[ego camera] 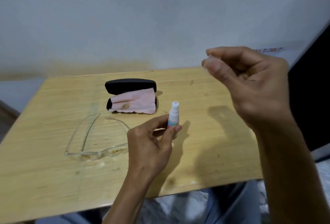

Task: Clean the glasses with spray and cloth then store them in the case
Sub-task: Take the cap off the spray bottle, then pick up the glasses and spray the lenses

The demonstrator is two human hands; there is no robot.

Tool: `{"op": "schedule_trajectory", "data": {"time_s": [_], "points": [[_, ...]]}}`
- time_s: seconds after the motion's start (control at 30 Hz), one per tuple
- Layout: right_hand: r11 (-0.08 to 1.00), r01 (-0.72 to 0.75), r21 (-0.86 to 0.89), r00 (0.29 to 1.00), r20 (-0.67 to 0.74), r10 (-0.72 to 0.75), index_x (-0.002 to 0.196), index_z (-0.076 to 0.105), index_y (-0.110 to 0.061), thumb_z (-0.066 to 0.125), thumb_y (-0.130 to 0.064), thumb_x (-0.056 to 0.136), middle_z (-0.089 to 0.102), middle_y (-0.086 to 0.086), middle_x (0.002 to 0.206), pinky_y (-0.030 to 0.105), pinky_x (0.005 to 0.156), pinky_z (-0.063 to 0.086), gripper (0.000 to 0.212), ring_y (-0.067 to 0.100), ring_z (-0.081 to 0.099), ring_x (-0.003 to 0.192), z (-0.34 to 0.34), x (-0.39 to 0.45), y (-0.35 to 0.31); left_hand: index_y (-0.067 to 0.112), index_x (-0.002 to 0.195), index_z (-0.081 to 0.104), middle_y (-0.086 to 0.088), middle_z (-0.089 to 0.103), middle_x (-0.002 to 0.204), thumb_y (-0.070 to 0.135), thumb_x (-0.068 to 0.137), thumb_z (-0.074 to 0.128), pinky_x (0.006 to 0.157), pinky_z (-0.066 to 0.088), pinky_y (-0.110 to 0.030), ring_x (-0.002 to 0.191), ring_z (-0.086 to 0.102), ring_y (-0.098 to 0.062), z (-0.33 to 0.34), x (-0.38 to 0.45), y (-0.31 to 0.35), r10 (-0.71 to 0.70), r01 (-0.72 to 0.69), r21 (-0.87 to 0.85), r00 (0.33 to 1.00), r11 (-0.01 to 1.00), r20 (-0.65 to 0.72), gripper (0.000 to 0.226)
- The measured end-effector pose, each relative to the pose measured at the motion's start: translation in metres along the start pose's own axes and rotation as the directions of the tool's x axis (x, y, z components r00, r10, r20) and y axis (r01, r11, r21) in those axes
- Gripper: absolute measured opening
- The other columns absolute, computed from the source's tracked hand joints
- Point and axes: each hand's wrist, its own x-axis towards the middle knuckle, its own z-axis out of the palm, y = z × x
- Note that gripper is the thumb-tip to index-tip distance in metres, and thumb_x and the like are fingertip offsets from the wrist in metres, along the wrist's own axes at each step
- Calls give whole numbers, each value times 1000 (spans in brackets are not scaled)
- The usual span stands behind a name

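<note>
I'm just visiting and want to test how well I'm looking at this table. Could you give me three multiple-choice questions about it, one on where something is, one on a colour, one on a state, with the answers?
1. Where does the cloth lie?
A. Draped over the open case
B. Under the glasses
C. In the raised hand

2. What colour is the cloth?
A. Blue
B. Pink
C. Green

3. What state is the spray bottle in?
A. Lying on its side
B. Upright with its cap off
C. Shut inside the case

Answers:
1. A, it spreads across the black case, whose lid stands open.
2. B, it is plainly pale pink.
3. B, the left hand holds it upright with the nozzle bare, while the right hand pinches a small clear piece, seemingly the cap.
</note>
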Motion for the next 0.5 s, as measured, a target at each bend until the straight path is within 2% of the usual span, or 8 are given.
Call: {"op": "schedule_trajectory", "data": {"time_s": [0.07, 0.17, 0.3, 0.4, 0.43, 0.5], "points": [[997, -9, -73, 1000, 6, 10, 108, 73, -11, 76, -10, 89, 76, 2, 90, 19, 78, 56, 20, 10, 72, 84, -3, 2, 5, 21, 97, 77, 9, 77, 82, 11, 77, 82, 67, 60, -25, 67, 74, -4, 0, 3, 5, 33, -33, -12, 999, 999, 6, 23], [988, -136, -74, 986, -103, 128, 109, 74, -8, 76, -10, 87, 74, -4, 88, 15, 77, 54, 22, -1, 68, 79, 4, -15, 36, 17, 100, 76, 3, 76, 87, 11, 78, 81, 70, 59, -20, 72, 74, -6, -2, 12, 11, 89, -90, -6, 995, 996, -33, 24], [940, -259, -222, 955, -202, 216, 102, 76, -21, 80, -19, 86, 76, -10, 88, 24, 80, 57, 16, 3, 71, 82, 1, -50, 84, 12, 99, 77, 7, 75, 84, 7, 76, 82, 66, 57, -13, 68, 72, 1, -6, 9, 7, 66, -67, -10, 996, 998, -68, 25], [882, -269, -387, 959, -189, 210, 97, 79, -15, 80, -22, 86, 74, -12, 80, 12, 72, 51, 13, -8, 66, 73, -4, -67, 112, 9, 100, 77, 8, 75, 84, 3, 76, 81, 67, 55, -11, 70, 72, 1, -7, 5, 1, 70, -70, 0, 994, 998, -84, 25], [858, -277, -433, 959, -180, 219, 96, 79, -14, 80, -23, 86, 73, -11, 79, 13, 70, 51, 14, -10, 64, 71, -6, -70, 119, 9, 99, 77, 8, 75, 84, 3, 76, 81, 68, 56, -12, 71, 73, -1, -6, 4, 0, 65, -65, 0, 994, 998, -90, 25], [813, -308, -494, 951, -166, 259, 94, 79, -17, 80, -26, 85, 76, -8, 81, 28, 72, 57, 12, -4, 68, 75, -10, -74, 131, 11, 99, 77, 10, 76, 81, 5, 76, 81, 70, 57, -15, 71, 74, -4, -5, 3, -2, 44, -45, -7, 994, 999, -97, 24]]}}
